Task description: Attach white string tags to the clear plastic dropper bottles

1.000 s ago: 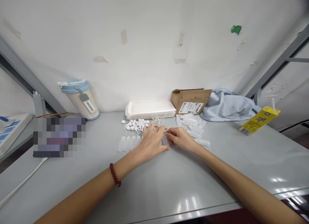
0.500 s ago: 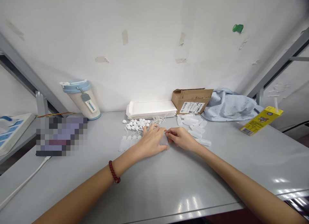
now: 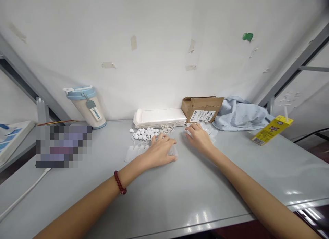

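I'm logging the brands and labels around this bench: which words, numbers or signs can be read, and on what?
"GUCCRIS", as best it reads, its letters uncertain: the white tag hanging on the tumbler.
Too small to read: the printed label on the cardboard box; dark marks on its flap are illegible too.
Too blurred to read: the logo and small print on the yellow carton.

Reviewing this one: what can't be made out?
All in the head view:
Row of translucent plastic tubes: partly covered by the bare left hand.
Loose translucent plastic tubes: bare right hand covers some; its grip can't be told.
White paper label on the brown cardboard box: print too small.
White cable: cut off by left edge.
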The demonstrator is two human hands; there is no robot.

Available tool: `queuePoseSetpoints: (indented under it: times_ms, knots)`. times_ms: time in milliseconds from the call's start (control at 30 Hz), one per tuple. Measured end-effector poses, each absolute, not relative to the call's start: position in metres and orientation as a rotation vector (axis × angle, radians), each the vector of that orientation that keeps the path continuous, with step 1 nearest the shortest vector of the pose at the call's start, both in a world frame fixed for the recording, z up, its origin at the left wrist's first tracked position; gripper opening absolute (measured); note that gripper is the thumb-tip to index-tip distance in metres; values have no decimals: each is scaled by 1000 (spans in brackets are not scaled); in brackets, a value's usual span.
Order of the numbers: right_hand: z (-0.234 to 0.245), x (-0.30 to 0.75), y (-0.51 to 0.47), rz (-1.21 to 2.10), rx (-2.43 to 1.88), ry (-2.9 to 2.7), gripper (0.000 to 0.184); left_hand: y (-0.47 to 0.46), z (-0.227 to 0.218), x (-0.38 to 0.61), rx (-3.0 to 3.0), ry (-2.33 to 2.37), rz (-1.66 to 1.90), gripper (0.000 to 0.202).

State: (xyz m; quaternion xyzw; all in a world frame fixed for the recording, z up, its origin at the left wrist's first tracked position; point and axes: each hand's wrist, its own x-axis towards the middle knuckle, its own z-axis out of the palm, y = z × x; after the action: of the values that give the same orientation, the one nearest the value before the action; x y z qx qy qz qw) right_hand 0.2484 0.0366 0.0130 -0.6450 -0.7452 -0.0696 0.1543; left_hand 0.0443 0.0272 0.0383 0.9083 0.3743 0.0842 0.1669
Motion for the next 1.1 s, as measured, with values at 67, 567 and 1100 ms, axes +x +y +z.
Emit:
queuePoseSetpoints:
  times_ms: [67, 567, 1100]
  knots:
    - [12, 250, 37, -341, -1892, -2195, 27, 27, 37, 43, 2590, 1046, 252, 41]
    - [15, 240, 33, -340, -2088, -2273, 27, 80, 59, 17, 2361, 1322, 571, 33]
    - [19, 229, 27, -268, -2025, -2331, 26, 78, 27, 26, 2661, 1172, 395, 36]
